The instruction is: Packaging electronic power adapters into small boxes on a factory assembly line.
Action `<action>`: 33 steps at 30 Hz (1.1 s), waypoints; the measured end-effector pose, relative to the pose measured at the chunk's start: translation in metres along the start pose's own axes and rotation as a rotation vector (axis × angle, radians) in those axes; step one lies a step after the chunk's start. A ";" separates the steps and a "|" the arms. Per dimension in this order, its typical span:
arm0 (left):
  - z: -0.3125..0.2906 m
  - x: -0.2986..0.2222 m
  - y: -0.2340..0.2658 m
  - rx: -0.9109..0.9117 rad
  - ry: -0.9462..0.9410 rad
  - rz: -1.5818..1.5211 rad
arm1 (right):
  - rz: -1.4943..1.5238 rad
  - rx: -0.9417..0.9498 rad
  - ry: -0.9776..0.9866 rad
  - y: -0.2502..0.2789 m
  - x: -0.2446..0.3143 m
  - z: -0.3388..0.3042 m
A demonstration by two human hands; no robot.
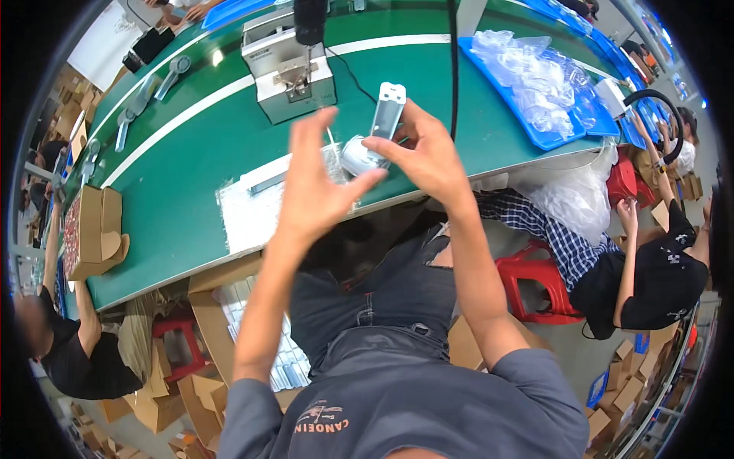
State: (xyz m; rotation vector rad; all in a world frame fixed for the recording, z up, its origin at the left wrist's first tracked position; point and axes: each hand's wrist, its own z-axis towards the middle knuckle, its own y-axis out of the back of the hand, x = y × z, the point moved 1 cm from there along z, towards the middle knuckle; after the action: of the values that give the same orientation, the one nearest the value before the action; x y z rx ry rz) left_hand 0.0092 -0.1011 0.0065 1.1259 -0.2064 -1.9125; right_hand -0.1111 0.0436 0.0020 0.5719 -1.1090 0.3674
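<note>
Grey long-handled piece [388, 121], one, sits above the counter [168, 210] by its near edge in the head view, long axis slanting, narrow end toward the far edge, rounded end nearward and left. The right hand [434, 157] has fingers wrapped on it; the left hand [312, 195], blurred, spreads its fingers wide, grasping nothing visible. One metal fixture [287, 105] stands farther back, one blue tray [527, 126] rightward, one carton [102, 233] at the left edge.

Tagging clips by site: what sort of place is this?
Likely a factory assembly line: a long green workbench with similar grey handheld parts lying along it, a blue tray of clear plastic bags, and co-workers nearby.
</note>
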 end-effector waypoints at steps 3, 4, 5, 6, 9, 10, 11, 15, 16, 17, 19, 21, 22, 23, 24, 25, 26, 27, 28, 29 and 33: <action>-0.017 0.007 -0.029 -0.014 0.204 -0.101 | -0.057 0.048 0.099 0.001 0.002 0.002; -0.020 0.011 -0.033 -0.008 0.241 -0.187 | -0.074 0.064 0.160 0.003 0.004 0.002; -0.021 0.013 -0.036 0.003 0.274 -0.275 | -0.082 0.068 0.156 0.005 0.005 0.003; -0.021 0.014 -0.034 0.005 0.244 -0.280 | -0.075 0.076 0.166 0.007 0.006 0.003; -0.017 0.024 -0.036 -0.037 0.204 -0.472 | -0.067 0.125 0.168 0.010 0.004 0.005; -0.018 0.026 -0.035 -0.015 0.200 -0.471 | -0.059 0.164 0.161 0.009 0.003 0.006; -0.017 0.026 -0.033 -0.018 0.201 -0.476 | -0.064 0.167 0.160 0.009 0.001 0.006; -0.016 0.024 -0.030 0.054 0.236 -0.484 | -0.028 0.155 0.192 0.008 -0.003 0.008; -0.016 0.025 -0.030 0.058 0.232 -0.488 | 0.001 0.153 0.177 0.007 -0.004 0.008; -0.016 0.025 -0.030 0.053 0.234 -0.489 | 0.001 0.158 0.178 0.006 -0.003 0.009; -0.015 0.027 -0.030 0.057 0.249 -0.528 | -0.054 0.162 0.225 0.004 -0.002 0.009; -0.014 0.026 -0.029 0.087 0.254 -0.534 | -0.045 0.189 0.225 0.007 -0.003 0.012; -0.014 0.026 -0.029 0.119 0.259 -0.539 | -0.033 0.213 0.225 0.009 -0.003 0.013; -0.013 0.026 -0.028 0.118 0.259 -0.539 | -0.033 0.214 0.225 0.009 -0.002 0.013; -0.013 0.026 -0.028 0.122 0.263 -0.545 | -0.046 0.213 0.201 0.009 -0.001 0.013; -0.013 0.026 -0.028 0.125 0.266 -0.551 | -0.058 0.212 0.177 0.010 0.000 0.013; -0.013 0.026 -0.028 0.124 0.266 -0.550 | -0.057 0.213 0.178 0.009 0.001 0.014; -0.014 0.027 -0.029 0.128 0.286 -0.578 | -0.061 0.211 0.198 0.008 0.002 0.014; -0.015 0.027 -0.030 0.132 0.307 -0.605 | -0.066 0.209 0.217 0.008 0.003 0.014; -0.015 0.028 -0.031 0.133 0.307 -0.605 | -0.065 0.208 0.217 0.008 0.003 0.014; -0.016 0.028 -0.033 0.041 0.249 -0.602 | -0.097 0.265 0.258 0.011 0.002 0.016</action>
State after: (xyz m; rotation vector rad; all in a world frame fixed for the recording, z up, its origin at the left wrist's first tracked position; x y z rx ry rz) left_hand -0.0041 -0.0981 -0.0380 1.5659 0.2633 -2.2552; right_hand -0.1279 0.0432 0.0120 0.7858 -0.7864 0.4926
